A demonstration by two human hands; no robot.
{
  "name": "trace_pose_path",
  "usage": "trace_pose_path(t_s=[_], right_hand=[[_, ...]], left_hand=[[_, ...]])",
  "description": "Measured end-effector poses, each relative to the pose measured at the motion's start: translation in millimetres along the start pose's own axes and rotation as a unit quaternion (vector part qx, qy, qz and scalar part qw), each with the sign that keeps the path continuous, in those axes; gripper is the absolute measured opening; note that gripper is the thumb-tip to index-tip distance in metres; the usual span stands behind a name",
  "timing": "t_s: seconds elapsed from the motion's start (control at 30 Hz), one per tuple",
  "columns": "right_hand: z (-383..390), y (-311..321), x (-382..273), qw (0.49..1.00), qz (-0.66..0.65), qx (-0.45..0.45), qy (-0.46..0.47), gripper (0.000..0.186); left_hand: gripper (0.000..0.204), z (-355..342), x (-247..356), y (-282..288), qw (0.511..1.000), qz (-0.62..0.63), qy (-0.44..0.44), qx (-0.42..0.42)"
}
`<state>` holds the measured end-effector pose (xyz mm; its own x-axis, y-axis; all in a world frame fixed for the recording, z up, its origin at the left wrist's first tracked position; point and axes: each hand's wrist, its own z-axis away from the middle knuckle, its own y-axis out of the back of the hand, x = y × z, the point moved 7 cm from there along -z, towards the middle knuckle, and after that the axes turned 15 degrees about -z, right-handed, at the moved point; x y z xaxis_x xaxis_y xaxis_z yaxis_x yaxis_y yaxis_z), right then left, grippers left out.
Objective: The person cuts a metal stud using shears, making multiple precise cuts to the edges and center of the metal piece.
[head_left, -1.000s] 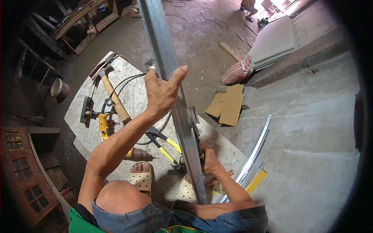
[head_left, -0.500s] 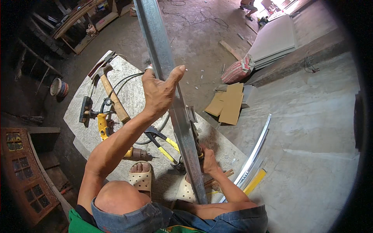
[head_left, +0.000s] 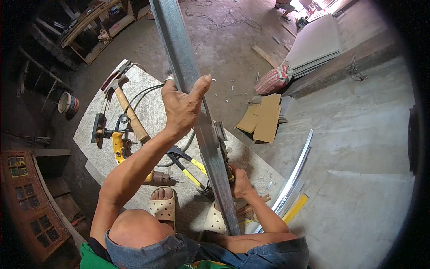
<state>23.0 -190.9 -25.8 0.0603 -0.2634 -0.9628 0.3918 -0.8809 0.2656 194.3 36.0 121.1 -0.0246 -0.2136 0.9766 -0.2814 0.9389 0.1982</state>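
My left hand [head_left: 181, 105] grips a long galvanized metal channel [head_left: 183, 45] that runs from my lap past the top of the view. Lower down, my right hand [head_left: 239, 181] is closed on a tool with yellow on its handle [head_left: 231, 178], mostly hidden behind the channel. On the pale board [head_left: 92, 157] under my sandalled feet lie a wooden-handled hammer [head_left: 127, 112], a yellow drill [head_left: 118, 145] with a black cord, yellow-and-black long-handled cutters [head_left: 192, 177] and another red-handled tool [head_left: 114, 76].
Metal strips [head_left: 293, 175] and a yellow bar [head_left: 295, 208] lie on the right. Beyond are cardboard [head_left: 268, 116], a red-and-white sack [head_left: 273, 80], stacked sheets [head_left: 313, 45] and a crouching person [head_left: 284, 9]. A bucket [head_left: 67, 103] and a wooden window frame [head_left: 29, 201] are at left.
The upper end of the channel has tilted slightly to the left, and my left hand has shifted a little left with it. My right hand keeps its grip.
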Motion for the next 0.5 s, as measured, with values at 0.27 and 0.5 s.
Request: trace_pose_path(t_s=[0.27, 0.5], right_hand=[[-1, -5, 14, 0.997, 0.008, 0.014, -0.078, 0.043], [-4, -4, 3, 0.995, -0.024, 0.015, -0.094, 0.046]], left_hand=[[0.033, -2, -6, 4, 1.0, -0.011, 0.015, 0.003], [0.035, -3, -15, 6, 1.0, 0.005, 0.02, 0.007]])
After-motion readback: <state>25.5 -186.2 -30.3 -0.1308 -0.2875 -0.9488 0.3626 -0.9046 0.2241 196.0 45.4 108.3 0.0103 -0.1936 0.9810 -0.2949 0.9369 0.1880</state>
